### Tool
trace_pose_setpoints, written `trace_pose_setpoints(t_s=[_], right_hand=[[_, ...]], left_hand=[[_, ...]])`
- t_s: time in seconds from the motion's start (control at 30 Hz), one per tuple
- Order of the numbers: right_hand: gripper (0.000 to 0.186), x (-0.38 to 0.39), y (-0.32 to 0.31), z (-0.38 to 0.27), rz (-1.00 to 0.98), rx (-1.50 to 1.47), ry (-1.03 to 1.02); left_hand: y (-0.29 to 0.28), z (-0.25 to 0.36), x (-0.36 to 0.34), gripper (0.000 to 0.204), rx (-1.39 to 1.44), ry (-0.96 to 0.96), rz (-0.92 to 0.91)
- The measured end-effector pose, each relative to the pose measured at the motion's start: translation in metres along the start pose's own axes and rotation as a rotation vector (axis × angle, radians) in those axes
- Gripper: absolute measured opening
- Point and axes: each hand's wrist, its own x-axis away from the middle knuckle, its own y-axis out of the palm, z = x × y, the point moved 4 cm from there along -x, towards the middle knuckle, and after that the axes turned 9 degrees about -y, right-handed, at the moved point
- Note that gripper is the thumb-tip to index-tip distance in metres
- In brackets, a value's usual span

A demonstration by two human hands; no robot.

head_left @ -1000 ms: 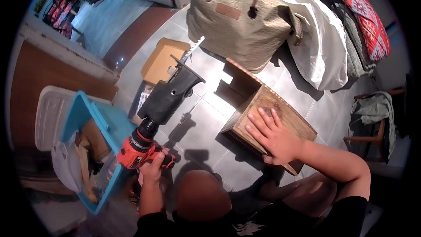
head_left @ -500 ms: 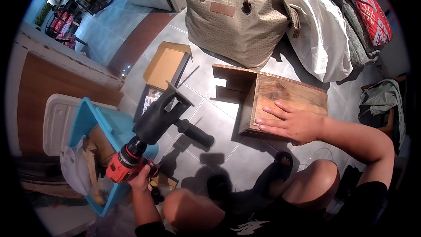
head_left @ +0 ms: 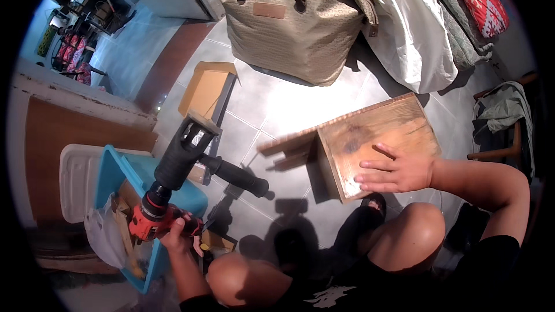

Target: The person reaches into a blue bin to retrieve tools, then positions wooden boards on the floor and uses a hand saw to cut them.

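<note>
My left hand (head_left: 176,234) is closed on a red and black drill (head_left: 150,219), which carries a black saw attachment (head_left: 176,159) with a side handle, raised over the floor at the left. My right hand (head_left: 402,170) lies open, fingers spread, on the top of a wooden box (head_left: 370,124) with a projecting board at its left end. An open cardboard box (head_left: 202,84) lies behind the attachment.
A large beige bag (head_left: 289,37) and white sheet (head_left: 413,52) stand at the back, beside folded bedding (head_left: 480,6). A turquoise bin (head_left: 191,196) with loose items is at lower left, near a doorway. A wooden chair (head_left: 500,150) is at right.
The wooden box has turned on the floor under my right hand. The drill in my left hand has moved leftward and down, and its side handle now shows clearly.
</note>
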Motion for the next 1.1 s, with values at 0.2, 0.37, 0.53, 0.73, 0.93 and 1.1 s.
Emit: trace_pose_setpoints(t_s=[0.2,0.37,0.53,0.73,0.93,1.1], right_hand=[[0.055,0.039,0.007,-0.040,-0.095,-0.020,0.162],[0.073,0.069,0.014,-0.082,0.030,0.047,0.656],[0.101,0.133,0.066,-0.182,0.613,-0.170,1.764],[0.057,0.079,0.110,-0.153,2.000,-1.943,1.374],[0.057,0.067,0.091,-0.060,1.852,-1.741,1.252],[0.058,0.069,0.085,0.034,1.607,-1.877,1.126]], left_hand=[[-0.018,-0.048,-0.025,0.037,0.007,-0.073,0.054],[-0.019,-0.102,-0.029,0.044,0.098,-0.152,0.087],[0.006,-0.134,-0.033,0.044,0.161,-0.282,0.081],[0.032,-0.130,-0.062,0.047,0.165,-0.226,-0.017],[0.006,-0.099,-0.075,0.052,0.202,-0.181,-0.041],[-0.011,-0.044,-0.049,0.047,0.074,-0.159,-0.055]])
